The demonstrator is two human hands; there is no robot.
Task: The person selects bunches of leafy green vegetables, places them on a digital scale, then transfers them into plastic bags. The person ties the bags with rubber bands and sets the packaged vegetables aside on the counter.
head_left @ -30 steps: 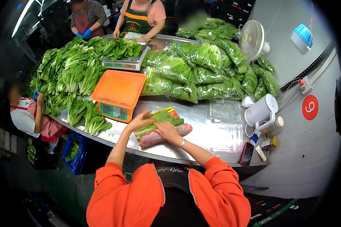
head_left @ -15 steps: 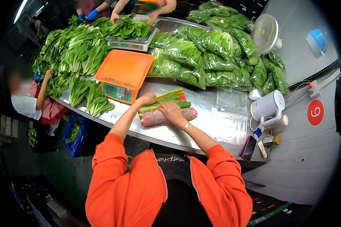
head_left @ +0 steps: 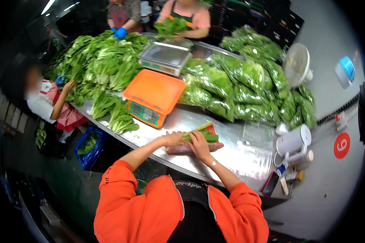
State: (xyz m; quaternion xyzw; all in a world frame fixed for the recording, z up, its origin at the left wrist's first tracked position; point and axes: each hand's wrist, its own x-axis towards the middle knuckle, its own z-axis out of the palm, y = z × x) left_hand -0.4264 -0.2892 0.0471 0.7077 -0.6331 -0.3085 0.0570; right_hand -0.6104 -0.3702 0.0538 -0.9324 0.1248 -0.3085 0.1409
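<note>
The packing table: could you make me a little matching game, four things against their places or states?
1. Orange-topped scale
2. Kettle
3. Blue bag
4. Wearer's right hand

A. Touching green leaves beside a reddish roll
B. Below the left part of the table, greens inside
C. Nothing on its pan
D. White, near the table's right end

Pairs: 1-C, 2-D, 3-B, 4-A
</note>
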